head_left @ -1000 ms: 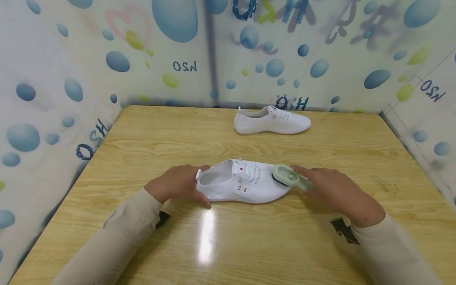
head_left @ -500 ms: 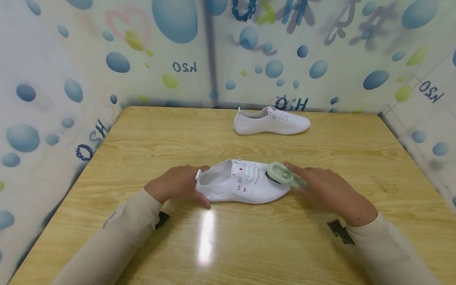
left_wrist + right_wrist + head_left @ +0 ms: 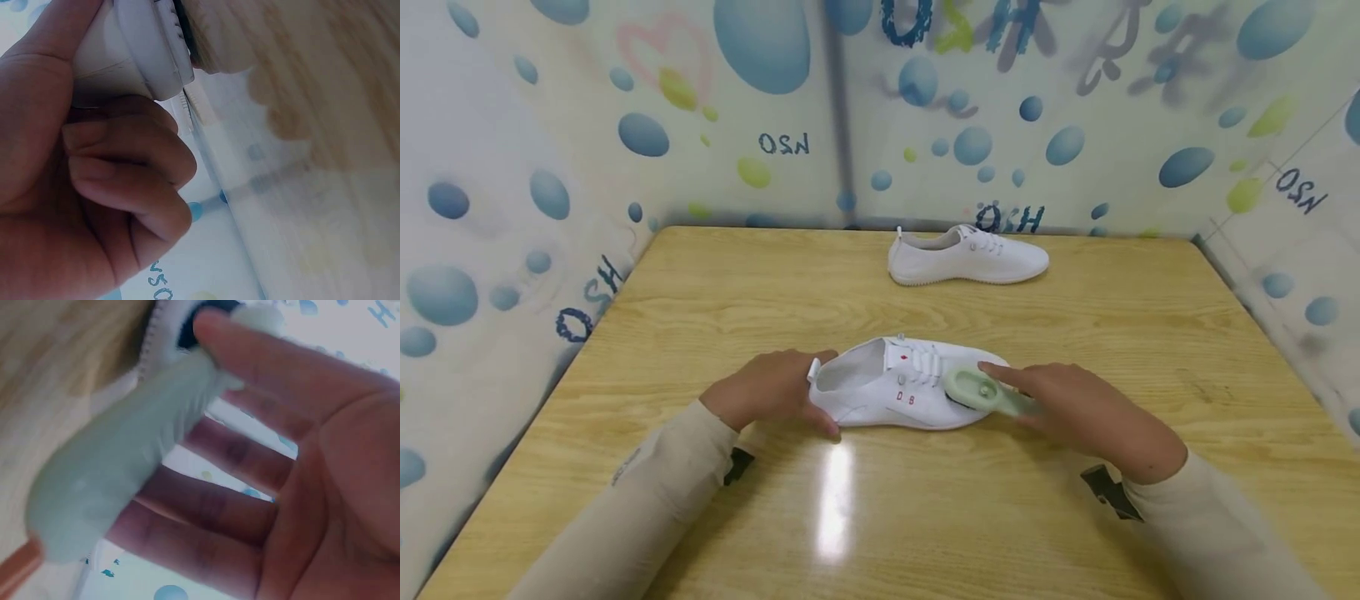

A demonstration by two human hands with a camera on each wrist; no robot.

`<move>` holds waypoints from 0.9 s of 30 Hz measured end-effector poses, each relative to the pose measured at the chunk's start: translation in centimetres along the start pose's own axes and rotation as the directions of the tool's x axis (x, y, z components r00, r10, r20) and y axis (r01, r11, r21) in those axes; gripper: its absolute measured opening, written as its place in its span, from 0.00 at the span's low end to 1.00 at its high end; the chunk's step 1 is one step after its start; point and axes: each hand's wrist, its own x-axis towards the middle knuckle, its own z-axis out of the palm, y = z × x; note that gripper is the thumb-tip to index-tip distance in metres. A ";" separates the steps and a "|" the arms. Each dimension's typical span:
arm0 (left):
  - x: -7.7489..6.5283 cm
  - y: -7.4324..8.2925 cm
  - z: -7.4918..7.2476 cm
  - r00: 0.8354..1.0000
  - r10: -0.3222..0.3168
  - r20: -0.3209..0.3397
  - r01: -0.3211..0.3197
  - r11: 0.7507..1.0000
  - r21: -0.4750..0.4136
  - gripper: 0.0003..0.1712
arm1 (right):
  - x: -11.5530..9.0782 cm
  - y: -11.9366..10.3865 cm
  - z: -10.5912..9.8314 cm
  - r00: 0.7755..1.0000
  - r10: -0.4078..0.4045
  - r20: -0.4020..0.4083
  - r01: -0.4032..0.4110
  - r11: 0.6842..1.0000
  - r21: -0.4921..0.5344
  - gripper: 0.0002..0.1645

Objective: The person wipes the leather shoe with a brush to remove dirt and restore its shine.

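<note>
A white lace-up shoe [image 3: 865, 404] with small red letters on its side lies on the table, toe to the right. My left hand [image 3: 771, 387] grips its heel, thumb on the near side; in the left wrist view the other fingers of that hand [image 3: 125, 162] curl beside the heel [image 3: 153, 50]. With my right hand [image 3: 1075, 408] I hold a pale green brush [image 3: 973, 390] by its handle, dark bristles down on the shoe's upper just ahead of the laces. The right wrist view has the handle [image 3: 119, 456] between thumb and fingers.
A second white shoe [image 3: 966, 260] stands at the back of the wooden table [image 3: 760, 292], toe to the right. Behind it rises a wall [image 3: 925, 133] patterned with blue and green drops. A bright light reflection [image 3: 833, 500] lies on the near tabletop.
The brush has moved left from the toe toward the laces, then down toward the shoe's near side, with my right hand following. My left hand keeps its grip on the heel.
</note>
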 end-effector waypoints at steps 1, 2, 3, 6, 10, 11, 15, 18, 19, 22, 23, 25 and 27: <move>0.0 0.0 0.0 1.000 0.002 -0.004 -0.002 1.000 0.001 0.45 | 0.2 -0.2 0.1 1.000 0.005 -0.013 -0.006 1.000 -0.009 0.41; 0.0 0.0 0.0 1.000 0.004 -0.007 -0.004 1.000 0.001 0.45 | 0.4 -0.3 0.2 1.000 0.015 -0.025 -0.015 1.000 -0.019 0.42; 0.0 0.0 0.0 1.000 0.005 -0.009 -0.005 1.000 0.005 0.45 | 0.6 -0.4 0.2 0.999 0.030 -0.035 -0.031 0.999 -0.026 0.43; 0.1 0.0 0.0 1.000 0.000 -0.007 0.000 1.000 0.005 0.45 | 0.8 -0.3 0.0 0.996 0.070 -0.050 -0.072 0.997 -0.035 0.44; 0.2 0.1 -0.1 1.000 0.002 -0.002 -0.002 1.000 0.001 0.45 | 0.3 0.2 -0.4 0.994 0.099 -0.053 -0.101 0.994 -0.035 0.45; 0.2 0.2 -0.1 1.000 0.005 -0.003 -0.005 1.000 0.000 0.44 | 0.1 0.4 -0.5 0.993 0.108 -0.048 -0.110 0.993 -0.033 0.45; 0.2 0.2 -0.1 1.000 0.010 -0.007 -0.010 1.000 0.004 0.44 | -0.5 0.8 -0.9 0.994 0.110 -0.011 -0.110 0.994 -0.014 0.42; 0.2 0.1 -0.1 1.000 0.002 0.000 -0.002 1.000 0.005 0.44 | -0.5 0.6 -0.8 0.997 0.070 0.014 -0.070 0.998 -0.008 0.40; 0.2 0.1 0.0 1.000 -0.001 0.004 0.001 1.000 0.002 0.45 | -0.4 0.5 -0.7 0.999 0.050 0.017 -0.050 0.999 -0.007 0.40; 0.1 0.0 0.0 1.000 -0.009 0.011 0.009 1.000 0.002 0.45 | 0.2 -0.1 -0.2 1.000 -0.013 -0.006 0.013 1.000 -0.027 0.42; 0.1 0.0 0.0 1.000 -0.012 0.010 0.012 1.000 0.005 0.45 | 0.4 -0.3 -0.1 1.000 -0.019 -0.017 0.019 0.999 -0.031 0.42; 0.0 0.0 0.0 1.000 -0.008 -0.002 0.008 1.000 0.023 0.44 | 0.7 -0.6 0.1 0.999 -0.014 -0.044 0.012 0.999 -0.045 0.43; 0.1 0.1 0.1 1.000 0.004 -0.026 -0.003 0.998 0.058 0.44 | 0.8 -0.6 0.2 0.997 0.012 -0.070 -0.017 0.998 -0.068 0.44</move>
